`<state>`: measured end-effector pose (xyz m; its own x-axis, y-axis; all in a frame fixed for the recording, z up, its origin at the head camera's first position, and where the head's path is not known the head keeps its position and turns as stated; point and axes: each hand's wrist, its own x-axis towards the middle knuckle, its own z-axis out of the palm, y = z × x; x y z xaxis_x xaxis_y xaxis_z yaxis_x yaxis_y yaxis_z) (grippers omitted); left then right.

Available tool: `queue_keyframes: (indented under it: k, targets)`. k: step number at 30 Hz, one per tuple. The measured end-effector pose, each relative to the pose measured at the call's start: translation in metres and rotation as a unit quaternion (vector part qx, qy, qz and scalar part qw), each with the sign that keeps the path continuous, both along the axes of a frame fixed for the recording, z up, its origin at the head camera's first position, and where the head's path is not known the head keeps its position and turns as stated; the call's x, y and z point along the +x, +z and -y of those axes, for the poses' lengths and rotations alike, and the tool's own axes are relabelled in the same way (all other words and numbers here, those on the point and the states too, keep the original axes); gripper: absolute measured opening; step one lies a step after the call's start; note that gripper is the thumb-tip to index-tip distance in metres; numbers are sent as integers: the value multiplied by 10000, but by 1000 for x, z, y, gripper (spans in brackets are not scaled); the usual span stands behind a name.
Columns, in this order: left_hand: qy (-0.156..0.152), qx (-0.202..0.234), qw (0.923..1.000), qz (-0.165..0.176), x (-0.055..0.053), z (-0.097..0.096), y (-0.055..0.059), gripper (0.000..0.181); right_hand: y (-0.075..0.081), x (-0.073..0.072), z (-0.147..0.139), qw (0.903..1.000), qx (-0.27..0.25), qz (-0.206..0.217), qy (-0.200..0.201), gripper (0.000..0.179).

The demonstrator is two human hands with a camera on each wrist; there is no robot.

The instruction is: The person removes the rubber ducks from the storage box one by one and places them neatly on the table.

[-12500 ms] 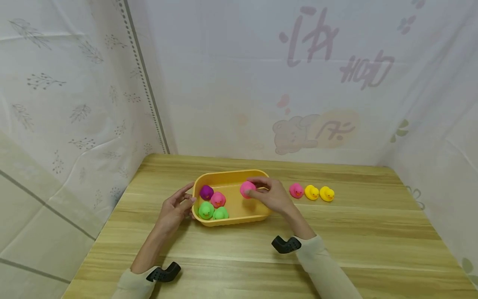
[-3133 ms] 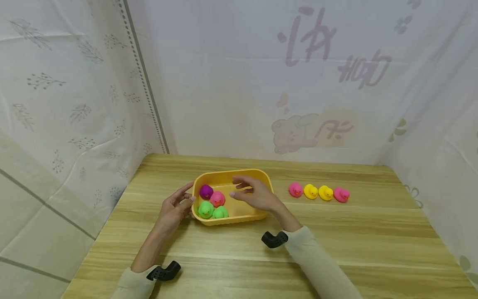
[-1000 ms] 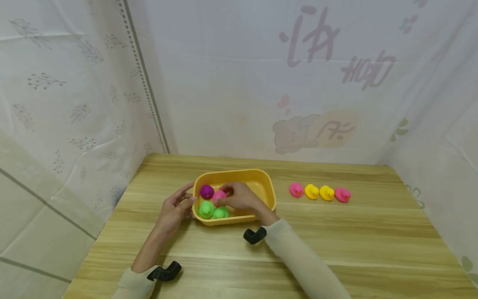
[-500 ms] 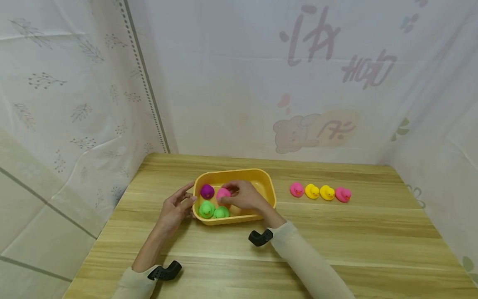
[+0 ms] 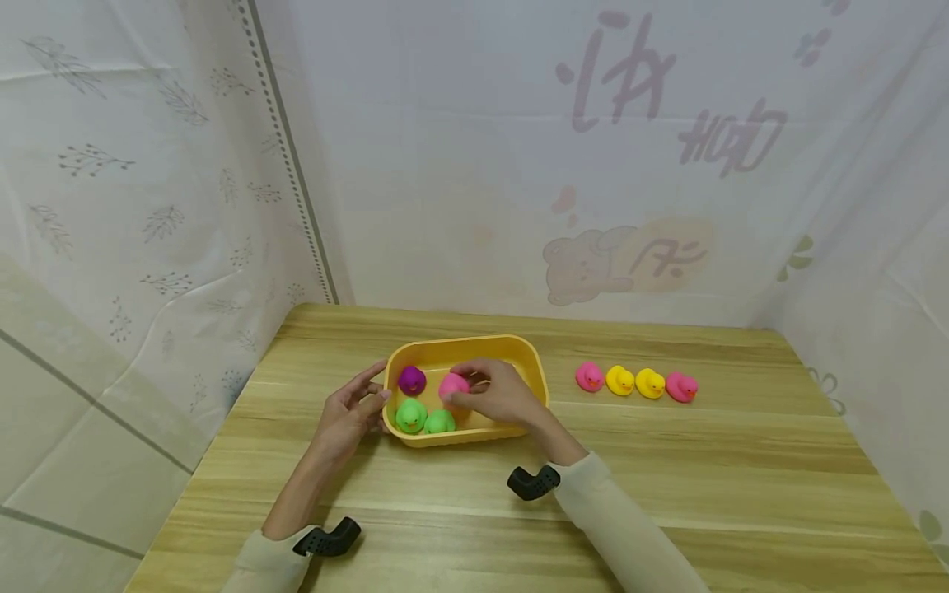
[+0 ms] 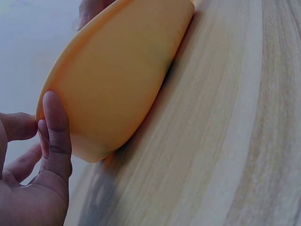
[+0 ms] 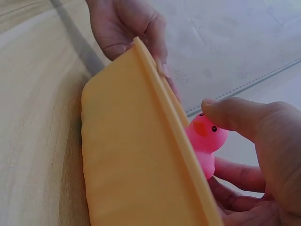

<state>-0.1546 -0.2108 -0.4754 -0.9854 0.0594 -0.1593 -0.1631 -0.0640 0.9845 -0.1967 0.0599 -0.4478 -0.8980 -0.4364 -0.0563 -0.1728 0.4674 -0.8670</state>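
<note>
A yellow plastic bin (image 5: 474, 344) with rounded corners sits on the wooden table. My left hand (image 5: 343, 422) holds it by its left end, with the thumb at the rim and fingers along the outside, as the left wrist view (image 6: 47, 155) also has it. Between the thumb and fingers of my right hand (image 5: 506, 395) is a pink rubber duck (image 5: 453, 387), pinched inside the bin's outline. Its orange beak and one eye show past the rim in the right wrist view. A purple duck (image 5: 412, 380) and two green ducks, one at the corner (image 5: 411, 415), lie in the bin's left part.
Right of the bin, a row of rubber ducks stands on the table (image 5: 712, 478): a pink duck (image 5: 589, 376), two yellow ones, the nearer-left a yellow duck (image 5: 619, 380), and a pink duck (image 5: 681, 386) at the end. Patterned cloth hangs behind the table.
The pink duck beside the purple one was gripped and has moved rightward in my right hand. Earlier, another pink duck joined the row's right end. My left hand stays put.
</note>
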Motion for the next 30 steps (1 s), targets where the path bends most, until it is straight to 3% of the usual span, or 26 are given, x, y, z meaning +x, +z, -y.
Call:
queue_keyframes:
  k: [13, 30]
  targets:
    - [33, -52, 10000, -34, -1, 1, -3, 55, 6, 9, -22, 9971, -680, 292, -192, 52]
    - [25, -56, 10000, -77, -2, 1, -5, 56, 16, 15, -52, 9965, -740, -75, -381, 52]
